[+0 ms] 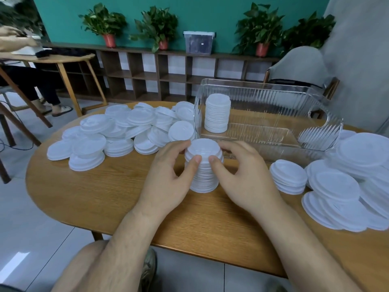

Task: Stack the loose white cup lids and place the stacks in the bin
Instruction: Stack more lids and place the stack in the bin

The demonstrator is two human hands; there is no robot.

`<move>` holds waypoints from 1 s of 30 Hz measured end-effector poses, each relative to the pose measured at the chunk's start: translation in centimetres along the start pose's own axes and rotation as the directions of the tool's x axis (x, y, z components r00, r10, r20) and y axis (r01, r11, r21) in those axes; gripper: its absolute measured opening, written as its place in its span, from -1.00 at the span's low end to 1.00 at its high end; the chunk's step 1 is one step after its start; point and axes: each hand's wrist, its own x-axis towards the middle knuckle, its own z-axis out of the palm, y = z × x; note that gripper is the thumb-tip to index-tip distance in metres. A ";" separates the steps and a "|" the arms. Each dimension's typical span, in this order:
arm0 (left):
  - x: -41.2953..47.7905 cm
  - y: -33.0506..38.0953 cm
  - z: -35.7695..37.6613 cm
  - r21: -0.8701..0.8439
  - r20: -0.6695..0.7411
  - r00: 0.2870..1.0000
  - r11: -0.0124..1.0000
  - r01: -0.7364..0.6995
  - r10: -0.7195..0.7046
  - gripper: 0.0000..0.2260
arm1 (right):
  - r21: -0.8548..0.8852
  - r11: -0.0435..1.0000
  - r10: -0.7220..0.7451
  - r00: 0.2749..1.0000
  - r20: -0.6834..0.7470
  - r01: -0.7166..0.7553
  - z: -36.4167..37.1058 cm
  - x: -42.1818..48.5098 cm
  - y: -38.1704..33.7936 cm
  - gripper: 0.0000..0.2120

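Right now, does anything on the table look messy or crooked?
Yes. The loose lids on the left lie in a tumbled heap, tilted and overlapping, and so does the pile on the right. The stack held by the left hand and right hand and the finished stack in the clear bin stand upright.

Bare left hand (168, 178) and right hand (244, 180), bare forearms (126, 239), bare knee (84, 264), olive-grey shoe (149, 268).

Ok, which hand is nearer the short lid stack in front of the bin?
Right. The right hand sits left of the short lid stack, apart from it; the left hand is farther left, across the held stack.
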 end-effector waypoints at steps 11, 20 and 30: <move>-0.3 0.2 0.3 0.033 0.026 1.000 0.999 -0.003 0.002 -0.58 | -0.020 1.000 0.012 1.000 0.008 -0.012 0.2 -0.6 0.5 -0.62; 0.1 0.3 -0.9 0.042 -0.011 1.000 0.999 0.000 0.001 -0.52 | -0.096 0.994 -0.063 0.998 -0.029 0.060 -0.5 -0.4 -1.0 -0.60; 3.0 -1.4 -4.6 -0.010 -0.251 0.964 0.996 0.091 -0.090 -0.67 | -0.110 0.960 -0.254 0.967 0.033 0.256 4.6 3.6 -8.4 -0.62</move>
